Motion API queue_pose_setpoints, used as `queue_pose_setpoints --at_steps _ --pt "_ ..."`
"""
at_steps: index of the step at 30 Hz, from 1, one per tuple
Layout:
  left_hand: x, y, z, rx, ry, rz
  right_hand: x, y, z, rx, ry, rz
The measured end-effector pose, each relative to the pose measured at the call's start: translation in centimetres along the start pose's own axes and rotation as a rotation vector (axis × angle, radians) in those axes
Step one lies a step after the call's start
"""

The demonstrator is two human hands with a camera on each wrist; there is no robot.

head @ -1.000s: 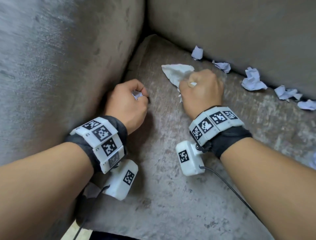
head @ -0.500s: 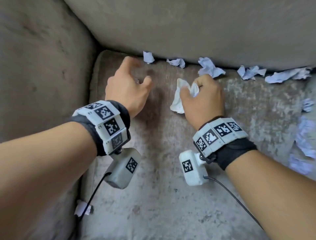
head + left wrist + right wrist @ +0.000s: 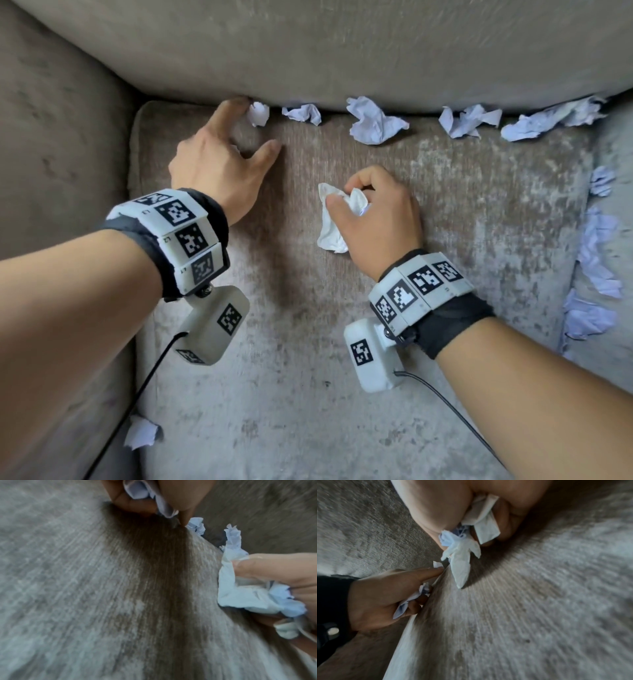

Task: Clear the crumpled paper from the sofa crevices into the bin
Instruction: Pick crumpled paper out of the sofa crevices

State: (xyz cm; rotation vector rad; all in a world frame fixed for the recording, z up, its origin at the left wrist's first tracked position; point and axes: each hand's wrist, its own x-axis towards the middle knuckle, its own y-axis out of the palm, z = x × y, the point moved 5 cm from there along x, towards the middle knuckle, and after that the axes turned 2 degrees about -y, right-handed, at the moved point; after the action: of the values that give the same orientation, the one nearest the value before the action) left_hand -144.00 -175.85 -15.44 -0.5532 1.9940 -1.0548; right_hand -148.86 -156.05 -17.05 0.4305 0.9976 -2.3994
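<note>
Left hand [image 3: 219, 161]: one second ago it was a closed fist near the armrest with a scrap visible in it. It has since moved to the rear crevice. The forefinger and thumb are now extended, and the forefinger tip touches or lies just beside the leftmost wad [image 3: 258, 113]. The wrist views show the lower fingers still curled round a bluish scrap [image 3: 407, 604], so this hand holds one piece while reaching for a second. The new wad is not yet pinched.

Right hand [image 3: 375, 214]: closed round a white tissue [image 3: 330, 228] with other bits bunched inside the fist. It rests low on the seat cushion [image 3: 308, 342], further back from the crevice than half a second ago, and appears to be waiting.

Remaining paper: four more wads lie along the rear crevice, namely a small one [image 3: 303, 113], a large one [image 3: 373, 125], a third [image 3: 467, 120] and a long one [image 3: 551, 120]. Further pieces [image 3: 597, 253] line the gap at the right edge of the cushion. One scrap [image 3: 142, 432] lies by the armrest [image 3: 61, 171], near the left cable.

Status: the work has shifted from the side crevice to the back one. Collection is at an early stage. No bin is in view. Both hands are already loaded, so a trip to the bin is likely to be needed soon.
</note>
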Motion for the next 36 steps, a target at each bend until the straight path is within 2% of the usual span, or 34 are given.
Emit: queue_pose_setpoints --at_steps 3,7,12,15,27,36 --pt "0.0 0.3 -0.2 0.049 0.020 0.011 0.3 0.0 0.2 0.004 -0.003 -0.003" --pt "-0.6 0.5 -0.3 -0.028 -0.010 -0.042 0.3 0.1 0.2 0.011 -0.007 -0.005" --pt "-2.2 2.0 -3.6 -0.079 0.200 0.059 0.3 0.1 0.1 0.043 -0.011 -0.012" --pt "-2.2 3.3 -5.7 -0.075 0.247 0.121 0.3 0.2 -0.1 0.060 0.000 -0.008" --pt "-0.4 4.6 -7.0 0.051 0.152 0.137 0.5 0.2 -0.4 0.073 0.018 0.018" --pt "-1.5 3.9 -4.7 0.023 0.135 0.074 0.4 0.2 -0.3 0.059 -0.023 -0.007"
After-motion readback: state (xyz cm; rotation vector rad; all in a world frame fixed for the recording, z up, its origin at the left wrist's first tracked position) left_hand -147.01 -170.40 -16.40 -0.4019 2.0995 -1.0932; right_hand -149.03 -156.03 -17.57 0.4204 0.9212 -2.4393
